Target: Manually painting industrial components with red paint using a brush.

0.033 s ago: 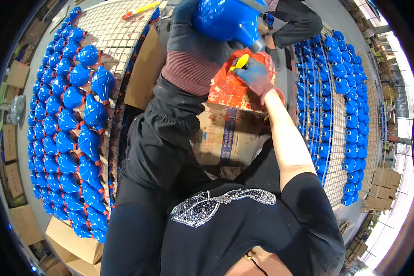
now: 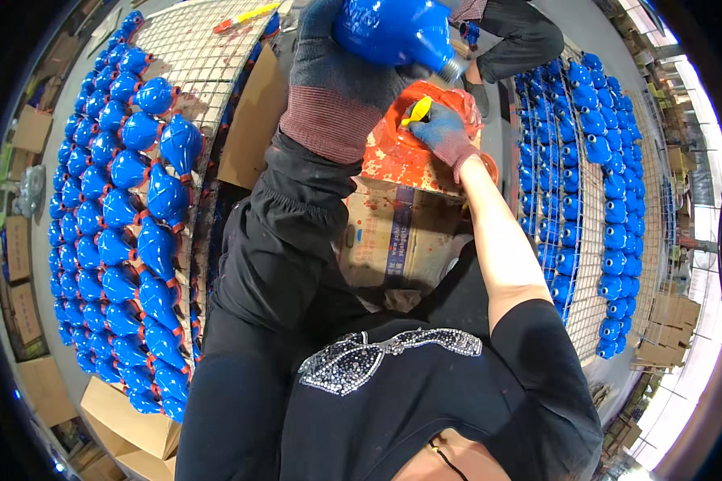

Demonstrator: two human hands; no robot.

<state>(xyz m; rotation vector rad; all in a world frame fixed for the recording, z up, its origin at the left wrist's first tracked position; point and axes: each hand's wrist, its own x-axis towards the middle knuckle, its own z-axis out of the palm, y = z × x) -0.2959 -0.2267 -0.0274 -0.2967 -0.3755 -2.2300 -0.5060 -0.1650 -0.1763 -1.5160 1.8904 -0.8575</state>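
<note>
In my gloved left hand (image 2: pixel 337 68), raised at the top middle, is a glossy blue bottle-shaped vessel (image 2: pixel 397 32). It lies tilted, its greyish neck pointing down to the right. My gloved right hand (image 2: pixel 443 132) is closed around a paintbrush with a yellow handle (image 2: pixel 418 111). The bristle end is hidden by the hand. That hand is over a tub smeared with red paint (image 2: pixel 403 128), just below the vessel's neck. The tub stands on a paint-spattered cardboard box (image 2: pixel 369 232) between my legs.
Rows of blue vessels with red neck rings (image 2: pixel 128 208) line a wire rack at left. A second yellow-handled brush (image 2: pixel 246 18) lies at its far end. More blue vessels (image 2: pixel 614 212) fill racks at right. Another person's dark-trousered leg (image 2: pixel 521 36) is close at the far right.
The blue vessel has shifted slightly up, and its neck has swung a little up and right, farther from the brush. My right hand has barely moved.
</note>
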